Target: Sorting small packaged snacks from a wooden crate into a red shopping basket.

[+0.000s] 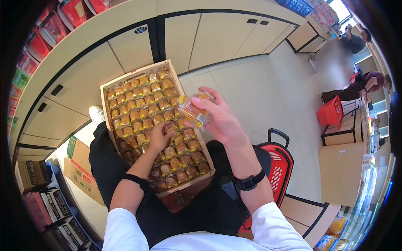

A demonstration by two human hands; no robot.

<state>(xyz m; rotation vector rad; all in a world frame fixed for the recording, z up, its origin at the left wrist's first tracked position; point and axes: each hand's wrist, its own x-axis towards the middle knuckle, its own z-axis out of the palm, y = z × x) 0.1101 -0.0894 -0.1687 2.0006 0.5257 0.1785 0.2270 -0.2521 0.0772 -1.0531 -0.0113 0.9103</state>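
Observation:
A shallow wooden-looking crate [176, 82] stands before me, tilted in view. Rows of small brown cakes in clear wrappers [138, 103] with yellow labels fill it. My right hand [216, 114] is raised over the crate's right rim, gripping wrapped cakes [194, 111]; a printed label shows on one wrapper. Down among the rows, my left hand [161, 136] has its fingers around a wrapped cake [170, 128], partly hidden by the fingers. Dark straps circle both my forearms.
Beige cabinets [213, 37] run along the far side. A red shopping basket [278, 172] stands at my right, a flattened cardboard carton [82, 175] at my left. Boxed goods [53, 204] fill the lower left. Two people [336, 62] and another red basket [331, 111] are farther right.

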